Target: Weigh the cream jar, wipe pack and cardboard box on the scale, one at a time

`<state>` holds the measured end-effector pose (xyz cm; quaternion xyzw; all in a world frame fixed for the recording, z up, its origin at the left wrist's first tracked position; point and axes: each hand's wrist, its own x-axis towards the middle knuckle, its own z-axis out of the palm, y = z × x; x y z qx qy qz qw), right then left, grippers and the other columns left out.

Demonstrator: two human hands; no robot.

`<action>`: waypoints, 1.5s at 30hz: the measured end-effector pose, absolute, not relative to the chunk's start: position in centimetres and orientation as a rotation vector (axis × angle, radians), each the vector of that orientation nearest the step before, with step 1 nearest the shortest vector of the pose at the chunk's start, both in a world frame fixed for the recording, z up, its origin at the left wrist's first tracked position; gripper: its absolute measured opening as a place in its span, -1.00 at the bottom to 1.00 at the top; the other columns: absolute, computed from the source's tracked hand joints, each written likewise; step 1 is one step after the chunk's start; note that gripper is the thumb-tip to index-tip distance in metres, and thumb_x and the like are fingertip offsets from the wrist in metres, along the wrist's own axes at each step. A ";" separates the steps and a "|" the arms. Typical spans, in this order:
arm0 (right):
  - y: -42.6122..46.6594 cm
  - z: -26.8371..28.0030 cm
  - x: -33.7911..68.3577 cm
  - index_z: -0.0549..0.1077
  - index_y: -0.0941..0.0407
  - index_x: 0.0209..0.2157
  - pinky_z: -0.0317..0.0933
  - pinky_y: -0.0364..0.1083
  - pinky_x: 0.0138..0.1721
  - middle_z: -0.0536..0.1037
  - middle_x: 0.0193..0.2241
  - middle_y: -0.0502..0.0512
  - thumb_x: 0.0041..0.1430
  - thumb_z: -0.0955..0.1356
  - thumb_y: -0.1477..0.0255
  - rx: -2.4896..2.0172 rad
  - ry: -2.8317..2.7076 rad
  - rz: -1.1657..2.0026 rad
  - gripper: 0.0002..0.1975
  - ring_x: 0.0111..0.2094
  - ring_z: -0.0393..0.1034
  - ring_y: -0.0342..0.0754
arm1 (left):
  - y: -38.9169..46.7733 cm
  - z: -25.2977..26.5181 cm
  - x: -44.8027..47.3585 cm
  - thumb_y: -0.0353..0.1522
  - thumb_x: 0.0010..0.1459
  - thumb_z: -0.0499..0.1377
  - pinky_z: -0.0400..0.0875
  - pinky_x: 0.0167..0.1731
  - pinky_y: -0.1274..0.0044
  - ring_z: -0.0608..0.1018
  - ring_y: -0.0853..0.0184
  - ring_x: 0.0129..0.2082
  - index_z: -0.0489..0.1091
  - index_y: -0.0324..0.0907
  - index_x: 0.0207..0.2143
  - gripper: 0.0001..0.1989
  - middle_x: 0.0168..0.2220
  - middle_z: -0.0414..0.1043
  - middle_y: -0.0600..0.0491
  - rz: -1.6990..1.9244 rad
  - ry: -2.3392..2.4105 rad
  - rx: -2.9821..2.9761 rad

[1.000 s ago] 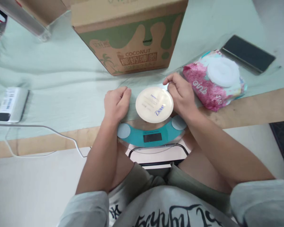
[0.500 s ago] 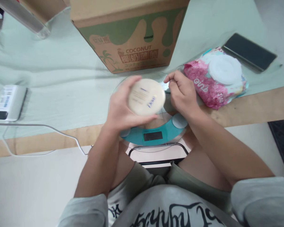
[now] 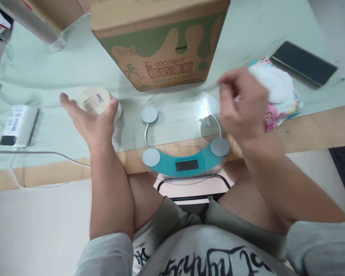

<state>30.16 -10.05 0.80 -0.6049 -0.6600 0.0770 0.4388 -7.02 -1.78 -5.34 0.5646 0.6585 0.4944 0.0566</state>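
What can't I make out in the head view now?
All in the head view:
Small print on the round cream plastic lid: blurred.
Left part of the pink-and-white plastic pack: mostly behind the bare right hand.
Rear top of the brown cardboard box: past the upper edge.

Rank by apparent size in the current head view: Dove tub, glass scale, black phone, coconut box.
Largest to smallest:
1. coconut box, cropped at the top
2. glass scale
3. black phone
4. Dove tub, partly hidden by the left hand
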 end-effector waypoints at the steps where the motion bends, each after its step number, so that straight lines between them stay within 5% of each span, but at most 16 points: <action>1: -10.3 2.1 31.0 0.50 0.14 -0.10 0.36 0.04 0.07 0.53 -0.16 0.20 0.33 0.26 0.44 -1.538 -1.620 -0.002 -0.78 -0.10 0.46 -0.01 | -2.1 -4.8 -6.4 -0.07 -0.09 0.50 -0.07 0.59 0.04 0.16 -0.07 0.53 -0.01 -0.28 0.35 0.12 0.44 0.12 -0.36 1.611 1.958 1.788; 3: -10.8 4.2 32.8 0.50 0.16 0.05 0.31 0.14 0.28 0.48 0.09 0.29 0.32 0.34 0.37 -1.810 -1.579 -0.185 -0.68 0.16 0.41 0.13 | -2.9 -3.6 -4.4 0.05 0.13 0.32 0.09 0.55 0.13 0.34 0.03 0.41 0.22 -0.27 0.24 -0.18 0.30 0.33 -0.24 1.896 1.740 1.953; 5: -11.1 5.5 34.1 0.39 0.14 0.29 0.24 0.22 0.39 0.36 0.28 0.34 0.32 0.41 0.26 -2.204 -1.498 -0.108 -0.43 0.31 0.32 0.25 | -3.8 -2.6 -2.0 0.04 0.39 0.07 0.48 0.27 0.21 0.59 0.15 0.05 0.41 -0.21 0.01 -0.50 -0.04 0.52 -0.10 1.781 1.480 2.118; 7: -11.3 5.8 34.7 0.25 0.08 0.44 0.22 0.27 0.44 0.28 0.34 0.37 0.24 0.50 0.25 -2.545 -1.448 0.085 -0.20 0.38 0.28 0.34 | -4.7 -2.3 0.2 0.04 0.47 -0.05 0.57 0.10 0.27 0.63 0.18 -0.07 0.47 -0.19 -0.06 -0.47 -0.14 0.58 -0.07 1.360 1.438 2.222; 9: -11.3 5.5 34.8 0.17 0.03 0.50 0.21 0.30 0.47 0.28 0.35 0.37 0.19 0.53 0.35 -2.704 -1.467 0.195 -0.09 0.43 0.24 0.36 | -5.3 -2.8 1.6 0.10 0.45 -0.08 0.54 0.19 0.22 0.62 0.09 0.08 0.49 -0.17 0.07 -0.39 0.03 0.60 -0.12 0.976 1.455 2.271; 15: -11.3 2.7 37.4 0.26 -0.03 0.41 0.27 0.39 0.38 0.42 0.24 0.26 0.22 0.45 0.25 -2.523 -1.546 0.078 -0.25 0.35 0.33 0.37 | -5.5 -4.5 2.4 0.10 0.41 -0.05 0.39 0.32 0.03 0.54 -0.10 0.22 0.48 -0.05 0.24 -0.37 0.22 0.49 -0.17 0.651 1.586 2.212; 19: -11.9 2.0 39.2 0.38 -0.06 0.30 0.35 0.33 0.22 0.50 0.16 0.21 0.20 0.46 0.16 -1.973 -1.616 -0.117 -0.35 0.21 0.46 0.31 | -5.0 -4.6 2.4 0.28 0.30 -0.02 0.38 0.32 0.07 0.54 -0.08 0.18 0.55 0.00 0.11 -0.28 0.12 0.55 -0.16 0.833 1.499 2.028; 24: -13.3 5.1 35.0 0.32 -0.15 0.40 0.22 0.19 0.32 0.40 0.31 0.03 0.35 0.40 0.17 -1.349 -1.871 -0.052 -0.37 0.37 0.32 0.17 | -3.9 -4.8 1.9 0.43 0.10 0.11 0.37 0.33 0.08 0.53 -0.01 0.19 0.47 -0.07 0.11 -0.11 0.16 0.53 -0.16 1.160 1.426 1.655; 27: -13.5 5.8 30.7 0.25 -0.17 0.42 0.28 0.11 0.39 0.43 0.27 0.05 0.29 0.38 0.44 -1.162 -2.060 0.109 -0.30 0.34 0.35 0.06 | -3.0 -5.2 1.1 0.34 0.25 0.01 0.44 0.27 0.09 0.56 0.07 0.15 0.35 -0.08 0.10 -0.24 0.16 0.50 -0.15 1.259 1.455 1.438; 30: -13.1 4.7 27.8 0.26 -0.10 0.38 0.44 0.13 0.24 0.49 0.19 0.11 0.20 0.30 0.54 -1.030 -2.264 0.264 -0.29 0.22 0.45 0.08 | -2.8 -4.9 0.7 0.17 0.35 -0.01 0.44 0.25 0.11 0.58 0.13 0.12 0.31 -0.07 0.01 -0.45 0.09 0.52 -0.09 1.315 1.475 1.317; 34: -11.8 2.4 27.6 0.40 0.07 0.29 0.45 0.19 0.21 0.50 0.18 0.24 0.33 0.35 0.21 -1.072 -2.220 0.347 -0.45 0.18 0.46 0.16 | -4.2 -3.2 1.9 -0.03 0.24 0.22 0.44 0.20 0.12 0.57 0.15 0.06 0.34 -0.07 -0.13 -0.65 -0.05 0.54 -0.03 1.422 1.447 1.351; 37: -10.2 0.1 28.7 0.50 0.10 0.11 0.41 0.11 0.27 0.56 0.11 0.27 0.44 0.20 -0.02 -1.132 -1.696 0.545 -0.45 0.15 0.49 0.06 | -5.4 -2.2 3.6 -0.10 0.17 0.30 0.50 0.11 0.21 0.55 0.18 0.01 0.35 -0.04 -0.19 -0.70 -0.10 0.50 -0.01 1.483 1.358 1.445; 45: -8.6 -3.7 29.2 0.61 0.09 -0.11 0.26 -0.03 -0.24 0.52 -0.40 0.09 0.43 0.21 0.04 -1.375 -1.597 0.725 -0.51 -0.36 0.36 -0.08 | -5.2 -3.0 5.6 -0.18 0.19 0.17 0.28 -0.37 0.35 0.41 0.25 -0.43 0.41 -0.07 -0.45 -0.78 -0.51 0.31 0.04 1.174 1.212 1.627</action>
